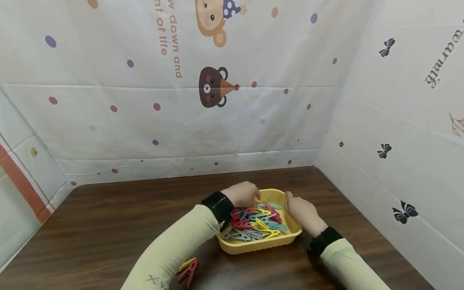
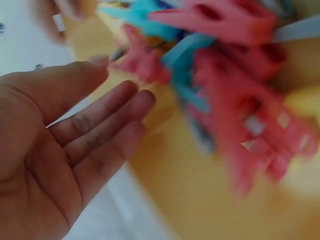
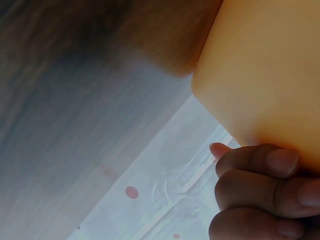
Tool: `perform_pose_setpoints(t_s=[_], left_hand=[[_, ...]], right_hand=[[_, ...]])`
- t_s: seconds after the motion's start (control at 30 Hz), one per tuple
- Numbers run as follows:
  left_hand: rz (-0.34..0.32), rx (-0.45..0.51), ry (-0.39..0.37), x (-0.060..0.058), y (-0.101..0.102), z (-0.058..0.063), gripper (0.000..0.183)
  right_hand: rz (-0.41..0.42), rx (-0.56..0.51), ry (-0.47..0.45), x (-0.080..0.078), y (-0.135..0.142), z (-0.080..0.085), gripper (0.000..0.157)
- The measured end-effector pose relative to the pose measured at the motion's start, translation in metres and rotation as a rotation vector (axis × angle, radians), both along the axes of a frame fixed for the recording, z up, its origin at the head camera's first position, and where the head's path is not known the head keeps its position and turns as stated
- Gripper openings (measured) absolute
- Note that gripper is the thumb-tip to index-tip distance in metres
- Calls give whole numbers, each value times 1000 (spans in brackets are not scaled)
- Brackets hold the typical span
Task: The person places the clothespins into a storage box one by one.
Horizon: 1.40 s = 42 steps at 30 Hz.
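Note:
A yellow plastic basket sits on the table, heaped with red, yellow, teal and grey clothespins. My left hand reaches over its far left side. In the left wrist view its fingers are nearly straight beside the red and teal clothespins, with nothing seen between them and the thumb. My right hand grips the basket's right rim, thumb on top. From the right wrist, its fingers show curled against the outer wall.
A red clothespin and a yellow clothespin lie on the table by my left sleeve. The brown wood-grain table meets a patterned white sheet at the back and another white wall covering on the right.

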<state>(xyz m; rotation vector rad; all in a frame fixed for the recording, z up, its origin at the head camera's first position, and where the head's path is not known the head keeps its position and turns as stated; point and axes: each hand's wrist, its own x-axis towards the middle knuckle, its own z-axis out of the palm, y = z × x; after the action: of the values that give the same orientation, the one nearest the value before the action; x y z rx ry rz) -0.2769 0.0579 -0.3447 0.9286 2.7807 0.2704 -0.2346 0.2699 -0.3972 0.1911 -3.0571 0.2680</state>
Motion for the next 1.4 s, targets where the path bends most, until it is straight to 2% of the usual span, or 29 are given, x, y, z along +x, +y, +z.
perform_pose_setpoints(t_s=[0.1, 0.2, 0.27, 0.33, 0.4, 0.5, 0.67, 0.83, 0.9, 1.0, 1.13, 1.3, 1.4], left_hand=[[-44, 36, 38, 10, -10, 29, 29], [-97, 92, 58, 25, -28, 64, 30], [-116, 127, 71, 38, -45, 82, 29], [-108, 137, 87, 51, -65, 92, 29], [-101, 128, 115, 63, -86, 93, 29], [-63, 94, 149, 77, -117, 80, 32], [54, 56, 137, 93, -156, 44, 40], [190, 67, 25, 97, -177, 5, 47], [216, 76, -13, 97, -183, -9, 50], [221, 82, -33, 96, -188, -25, 52], [223, 78, -13, 93, -191, -35, 50], [239, 71, -21, 93, -189, -37, 56], [253, 60, -16, 95, -186, -38, 53]], right_hand=[[-3, 0, -1, 0, 2, 0, 41], [-11, -1, 0, 0, 5, 1, 42], [-15, -5, 0, 1, 7, 1, 43], [-11, -4, 1, 2, 8, 1, 42], [-9, 2, 5, 2, 9, 0, 42], [-5, 6, 20, 3, 11, -1, 40], [-7, 2, 24, 4, 12, 0, 40], [-20, -14, -2, 3, 12, 0, 42], [-23, -17, -4, 3, 12, 0, 43], [-24, -18, -1, 3, 12, 0, 43], [-28, -24, -4, 4, 12, 0, 43], [-21, -26, 4, 3, 11, 0, 43], [-8, -23, 14, 3, 10, -1, 42]])
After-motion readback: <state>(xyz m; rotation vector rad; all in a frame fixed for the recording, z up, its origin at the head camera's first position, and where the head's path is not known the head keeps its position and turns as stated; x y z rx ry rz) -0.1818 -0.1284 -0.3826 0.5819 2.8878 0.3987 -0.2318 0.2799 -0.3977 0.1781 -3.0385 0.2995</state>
